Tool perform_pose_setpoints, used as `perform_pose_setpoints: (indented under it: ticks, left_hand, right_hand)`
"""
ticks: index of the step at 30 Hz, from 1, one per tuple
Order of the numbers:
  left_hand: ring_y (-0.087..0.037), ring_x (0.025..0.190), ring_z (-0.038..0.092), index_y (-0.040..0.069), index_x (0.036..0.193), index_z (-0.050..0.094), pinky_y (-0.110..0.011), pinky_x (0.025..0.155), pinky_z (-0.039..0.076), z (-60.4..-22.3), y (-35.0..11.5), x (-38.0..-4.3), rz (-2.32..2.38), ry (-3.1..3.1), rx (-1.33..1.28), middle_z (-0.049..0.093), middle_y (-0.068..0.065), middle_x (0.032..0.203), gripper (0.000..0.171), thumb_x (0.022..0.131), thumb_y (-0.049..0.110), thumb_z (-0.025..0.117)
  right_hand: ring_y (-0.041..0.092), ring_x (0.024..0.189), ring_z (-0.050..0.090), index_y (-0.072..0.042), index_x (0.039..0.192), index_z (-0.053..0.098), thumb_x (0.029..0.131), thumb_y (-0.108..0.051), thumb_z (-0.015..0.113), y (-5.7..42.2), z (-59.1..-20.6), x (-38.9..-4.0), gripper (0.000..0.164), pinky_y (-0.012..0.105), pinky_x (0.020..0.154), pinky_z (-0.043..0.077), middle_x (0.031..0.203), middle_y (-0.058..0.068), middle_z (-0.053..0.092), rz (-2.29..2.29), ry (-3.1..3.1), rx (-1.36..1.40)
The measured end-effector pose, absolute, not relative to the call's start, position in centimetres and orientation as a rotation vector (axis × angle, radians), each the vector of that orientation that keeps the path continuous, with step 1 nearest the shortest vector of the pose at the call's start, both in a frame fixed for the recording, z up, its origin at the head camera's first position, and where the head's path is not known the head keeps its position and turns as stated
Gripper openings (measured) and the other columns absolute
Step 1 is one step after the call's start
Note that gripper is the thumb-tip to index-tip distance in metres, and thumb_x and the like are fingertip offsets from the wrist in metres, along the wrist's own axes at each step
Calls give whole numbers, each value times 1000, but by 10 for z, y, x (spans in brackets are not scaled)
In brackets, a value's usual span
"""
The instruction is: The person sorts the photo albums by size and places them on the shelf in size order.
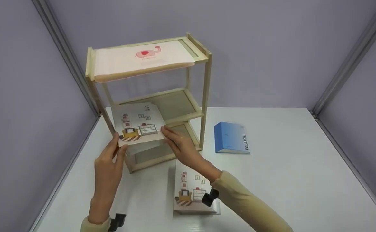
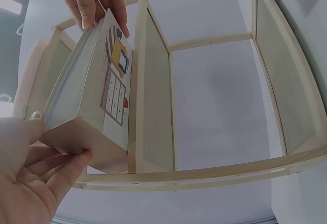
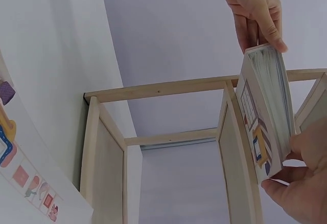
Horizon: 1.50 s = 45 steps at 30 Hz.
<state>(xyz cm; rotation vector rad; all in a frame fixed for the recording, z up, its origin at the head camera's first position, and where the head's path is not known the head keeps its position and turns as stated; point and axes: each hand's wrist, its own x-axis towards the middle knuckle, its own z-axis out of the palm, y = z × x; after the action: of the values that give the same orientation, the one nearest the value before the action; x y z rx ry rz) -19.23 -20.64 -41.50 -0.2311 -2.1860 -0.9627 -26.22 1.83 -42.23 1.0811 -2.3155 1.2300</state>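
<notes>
A thick album (image 1: 139,125) with a drawn cover of furniture and small frames lies face up at the left of the rack's middle shelf (image 1: 178,104), its near edge jutting out. My left hand (image 1: 107,164) grips its left near corner. My right hand (image 1: 184,148) pinches its right near corner. In the left wrist view, the left hand (image 2: 36,173) has its thumb on one face of the album (image 2: 92,91) and fingers on the other. The right wrist view shows the right hand (image 3: 301,178) holding one end of the album (image 3: 265,112), page edges visible.
The wooden rack's top shelf bears a pale album with a pink elephant (image 1: 146,53). A similar drawn-cover album (image 1: 191,190) lies on the white table (image 1: 291,167) beneath my right forearm. A blue album marked POLAROID (image 1: 233,137) sits right of the rack.
</notes>
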Motion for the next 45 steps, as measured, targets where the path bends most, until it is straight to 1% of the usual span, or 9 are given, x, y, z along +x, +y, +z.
perform_pose_setpoints:
  ticks: [4, 8, 13, 19, 27, 35, 45]
  left_hand:
    - [-31, 111, 58, -4, 131, 47, -24, 85, 47, -415, -207, -194, -929, -2176, -229, 53, -21, 129, 47, 90, 15, 60]
    - [-31, 110, 58, -4, 130, 49, -23, 84, 47, -415, -208, -196, -903, -2161, -227, 55, -20, 127, 46, 90, 14, 60]
    - [-30, 113, 57, -3, 130, 50, -24, 85, 47, -414, -208, -197, -899, -2160, -220, 55, -19, 127, 45, 90, 15, 60]
    - [-30, 114, 55, -3, 130, 50, -24, 85, 47, -413, -209, -199, -908, -2166, -215, 55, -19, 128, 45, 90, 15, 60]
    - [-30, 116, 54, -3, 130, 49, -24, 85, 47, -411, -209, -199, -910, -2186, -194, 55, -18, 128, 45, 90, 14, 60]
    - [-30, 115, 55, -2, 131, 48, -28, 85, 48, -410, -209, -198, -920, -2195, -162, 54, -18, 130, 45, 92, 18, 58]
    - [-30, 116, 55, -2, 131, 49, -30, 85, 49, -409, -209, -200, -908, -2199, -153, 54, -18, 129, 45, 91, 19, 58]
  right_hand:
    - [25, 129, 41, -1, 136, 43, 98, -14, 46, 18, -420, -265, 41, 31, 102, 40, 139, 19, 43, 1265, -2352, 1087]
    - [25, 127, 45, -2, 134, 47, 97, -17, 49, 19, -418, -268, 40, 33, 101, 41, 136, 18, 47, 1271, -2340, 1090]
    - [23, 122, 50, -3, 131, 52, 96, -19, 51, 19, -418, -272, 38, 34, 98, 44, 133, 17, 51, 1269, -2316, 1078]
    - [21, 122, 50, -5, 129, 54, 96, -21, 51, 17, -417, -273, 37, 32, 99, 43, 131, 14, 54, 1265, -2316, 1050]
    - [21, 121, 51, -4, 126, 56, 95, -21, 53, 16, -413, -272, 36, 32, 100, 42, 128, 12, 56, 1265, -2332, 1017]
    - [23, 119, 52, -5, 124, 59, 94, -20, 55, 15, -413, -275, 34, 32, 100, 42, 126, 12, 58, 1255, -2335, 1029]
    - [19, 113, 57, -7, 119, 63, 92, -19, 58, 15, -411, -279, 30, 29, 95, 45, 120, 9, 62, 1223, -2328, 1007]
